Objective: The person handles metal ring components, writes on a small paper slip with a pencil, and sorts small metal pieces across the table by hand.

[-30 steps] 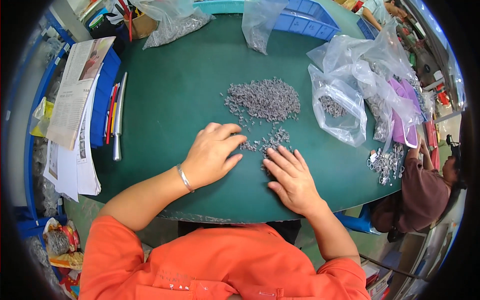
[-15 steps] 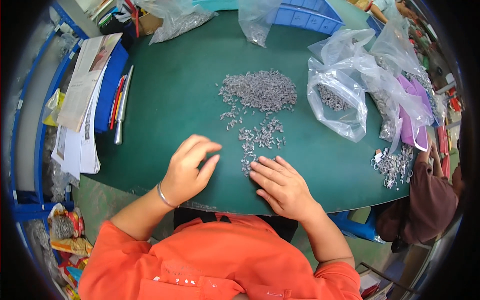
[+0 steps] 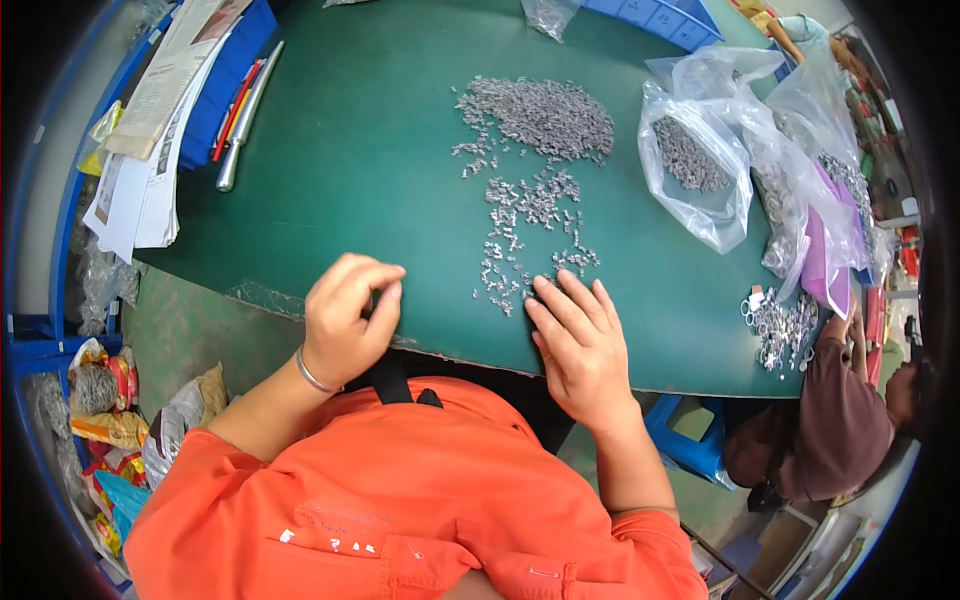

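A heap of small grey metal parts (image 3: 545,115) lies on the green table (image 3: 350,150), with more of the same parts (image 3: 505,235) strewn loosely from it toward me. My right hand (image 3: 580,340) rests palm down, fingers stretched out and slightly spread, its fingertips at the near edge of these scattered pieces. To their left, near the table's front edge, is my left hand (image 3: 350,310). Its fingers are curled, and thumb and forefinger come close together; anything between them is too small or hidden to make out. A bracelet circles my left wrist.
Clear plastic bags (image 3: 695,165) with grey parts stand at the right, beside a purple holder (image 3: 830,250) and a pile of small metal pieces (image 3: 778,325). A co-worker in a brown top (image 3: 840,420) sits at right. Papers (image 3: 165,150) and pens (image 3: 238,110) lie left.
The view has shifted, so the table sits higher. My right fingers have spread and moved rightward, with loose parts now scattered wider near them. My left thumb and forefinger have come closer together.
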Demonstrator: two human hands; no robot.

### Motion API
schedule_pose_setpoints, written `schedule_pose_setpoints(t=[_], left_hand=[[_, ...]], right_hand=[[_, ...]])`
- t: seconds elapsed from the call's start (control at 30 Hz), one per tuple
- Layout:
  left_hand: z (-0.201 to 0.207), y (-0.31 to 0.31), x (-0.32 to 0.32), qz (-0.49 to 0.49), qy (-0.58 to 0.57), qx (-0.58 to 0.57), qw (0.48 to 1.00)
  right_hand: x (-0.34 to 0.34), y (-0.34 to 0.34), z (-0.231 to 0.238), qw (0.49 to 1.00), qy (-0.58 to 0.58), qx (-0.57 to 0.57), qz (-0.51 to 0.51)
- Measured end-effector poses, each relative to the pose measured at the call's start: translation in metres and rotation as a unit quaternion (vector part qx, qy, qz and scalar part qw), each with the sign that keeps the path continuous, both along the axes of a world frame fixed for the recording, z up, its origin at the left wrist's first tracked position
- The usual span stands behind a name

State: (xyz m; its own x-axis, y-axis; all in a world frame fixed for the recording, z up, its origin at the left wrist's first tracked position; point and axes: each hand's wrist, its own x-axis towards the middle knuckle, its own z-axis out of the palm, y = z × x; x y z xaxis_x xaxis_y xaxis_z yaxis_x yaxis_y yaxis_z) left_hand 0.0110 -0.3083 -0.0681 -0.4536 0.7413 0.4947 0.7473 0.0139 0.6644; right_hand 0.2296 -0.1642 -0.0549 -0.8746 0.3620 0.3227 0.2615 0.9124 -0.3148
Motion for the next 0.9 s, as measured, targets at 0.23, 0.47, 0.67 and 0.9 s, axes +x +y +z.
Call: schedule_pose_setpoints(t=[0.23,0.47,0.67,0.9], left_hand=[[-0.004,0.002,0.016,-0.047,0.094,0.009,0.994],[-0.007,0.005,0.018,-0.029,0.096,0.012,0.995],[-0.005,0.005,0.014,-0.014,0.097,0.008,0.995],[-0.006,0.002,0.015,-0.02,0.072,-0.005,0.997]], right_hand=[[0.015,-0.023,-0.012,0.995,0.06,-0.044,-0.066],[0.009,-0.021,-0.005,0.999,0.026,-0.022,-0.007],[0.007,-0.016,-0.002,0.999,0.026,-0.018,-0.016],[0.031,-0.009,-0.013,0.964,0.196,-0.05,-0.171]])
